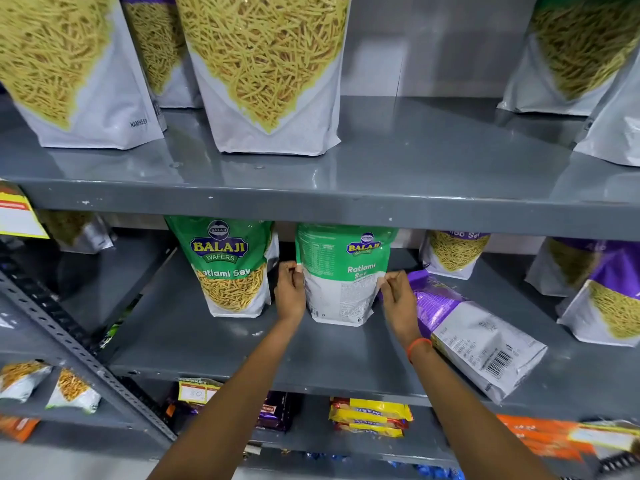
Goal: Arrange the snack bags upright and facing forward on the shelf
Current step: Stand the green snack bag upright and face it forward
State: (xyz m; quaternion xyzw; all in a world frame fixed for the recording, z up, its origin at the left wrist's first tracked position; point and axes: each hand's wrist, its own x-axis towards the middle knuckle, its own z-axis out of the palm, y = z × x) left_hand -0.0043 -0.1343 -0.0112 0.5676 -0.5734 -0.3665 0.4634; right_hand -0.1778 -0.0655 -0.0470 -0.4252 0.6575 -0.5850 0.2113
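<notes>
A green and white Ratlami Sev bag (341, 275) stands upright on the middle grey shelf (242, 348) with its printed back side toward me. My left hand (290, 293) grips its left edge and my right hand (398, 296) pinches its right edge. To its left a second green Ratlami Sev bag (228, 268) stands upright, front facing out. A purple and white bag (471, 330) lies flat on the shelf to the right, back side up with its barcode showing.
Purple Aloo Sev bags (453, 252) (602, 296) stand at the right of the same shelf. Large sev bags (266, 71) line the upper shelf (415, 199). Biscuit packs (370, 417) sit below. A slotted grey upright (69, 344) runs at the left.
</notes>
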